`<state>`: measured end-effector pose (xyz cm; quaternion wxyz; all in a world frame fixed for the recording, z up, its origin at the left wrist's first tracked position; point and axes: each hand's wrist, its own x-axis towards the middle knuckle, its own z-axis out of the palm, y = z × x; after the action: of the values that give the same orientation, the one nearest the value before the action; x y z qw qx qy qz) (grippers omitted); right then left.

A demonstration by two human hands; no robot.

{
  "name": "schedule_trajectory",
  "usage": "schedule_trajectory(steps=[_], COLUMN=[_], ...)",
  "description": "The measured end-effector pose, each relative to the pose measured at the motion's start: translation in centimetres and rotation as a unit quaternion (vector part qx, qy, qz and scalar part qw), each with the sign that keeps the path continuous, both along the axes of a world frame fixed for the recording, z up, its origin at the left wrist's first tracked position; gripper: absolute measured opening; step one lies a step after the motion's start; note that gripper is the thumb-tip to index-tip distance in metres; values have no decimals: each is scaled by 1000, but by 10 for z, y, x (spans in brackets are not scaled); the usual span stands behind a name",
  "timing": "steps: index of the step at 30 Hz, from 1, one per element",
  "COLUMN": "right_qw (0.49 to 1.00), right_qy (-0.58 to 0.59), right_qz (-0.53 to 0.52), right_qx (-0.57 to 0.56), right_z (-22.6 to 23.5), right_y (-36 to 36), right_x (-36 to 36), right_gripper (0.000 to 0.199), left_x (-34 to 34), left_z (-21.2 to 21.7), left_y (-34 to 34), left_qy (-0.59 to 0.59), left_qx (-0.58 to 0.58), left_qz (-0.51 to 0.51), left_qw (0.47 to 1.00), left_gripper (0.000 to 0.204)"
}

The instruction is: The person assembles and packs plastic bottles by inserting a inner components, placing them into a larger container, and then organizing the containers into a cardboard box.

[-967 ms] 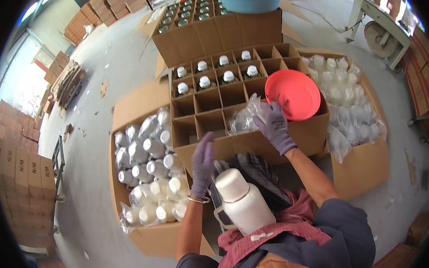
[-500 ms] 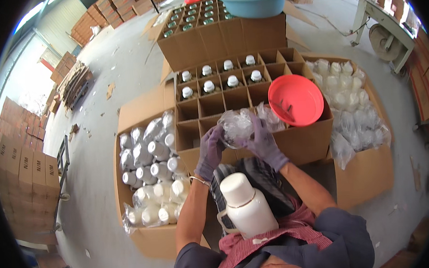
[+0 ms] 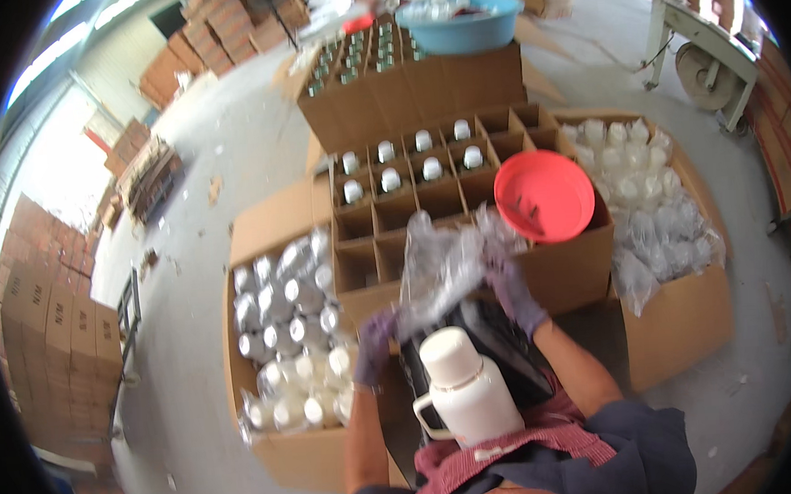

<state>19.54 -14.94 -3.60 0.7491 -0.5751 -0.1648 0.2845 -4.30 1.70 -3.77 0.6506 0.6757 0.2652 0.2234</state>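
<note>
A crumpled clear plastic bag (image 3: pixel 434 267) is stretched between my two gloved hands, in front of the divided cardboard box (image 3: pixel 562 269). My left hand (image 3: pixel 376 345), in a purple-grey glove, is closed at the bag's lower left corner. Farther right and higher, my right hand (image 3: pixel 514 293) pinches the bag's right side, below the red bowl (image 3: pixel 545 194). On my lap leans a white vacuum flask (image 3: pixel 477 399) with a handle and a cream lid (image 3: pixel 449 356). White-capped bottles (image 3: pixel 432 167) stand in several of the box's far compartments.
To the left, an open carton (image 3: pixel 241 371) holds several wrapped, white-capped bottles. Another open carton (image 3: pixel 677 322) on the right contains plastic-wrapped items. Beyond, a blue basin (image 3: pixel 460 36) rests on a taller box (image 3: pixel 405 94) of bottles. Stacked cartons (image 3: pixel 55 327) stand far left.
The bag, bunched between my hands before, is now pulled out long. My left hand has moved down and left, my right hand slightly down and right. The view has shifted a little.
</note>
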Motion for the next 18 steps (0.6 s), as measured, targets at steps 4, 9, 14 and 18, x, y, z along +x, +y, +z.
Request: schedule_trajectory(steps=[4,9,14,18], right_qw=[901,878,844,859], right_qy=[-411,-474,-526,-502], right_qz=[-16,-1,102,59], right_qx=[-139,-64,-29,-79], right_z=[-3,26,20,17], right_y=[-40,-90,-132,-138], right_x=[-32,-63,-80,-87], right_gripper=[17,22,32,42], left_x=[-70,-84,-93,-106], left_z=[17,32,35,29], left_y=[-36,-97,-117,-128], left_qy=[-22,-36,-35,-90], left_qx=[-119,-258,-301,-176], left_qz=[-46,-31,-12,27], left_qw=[992,965,953,980], left_gripper=[30,35,34,31])
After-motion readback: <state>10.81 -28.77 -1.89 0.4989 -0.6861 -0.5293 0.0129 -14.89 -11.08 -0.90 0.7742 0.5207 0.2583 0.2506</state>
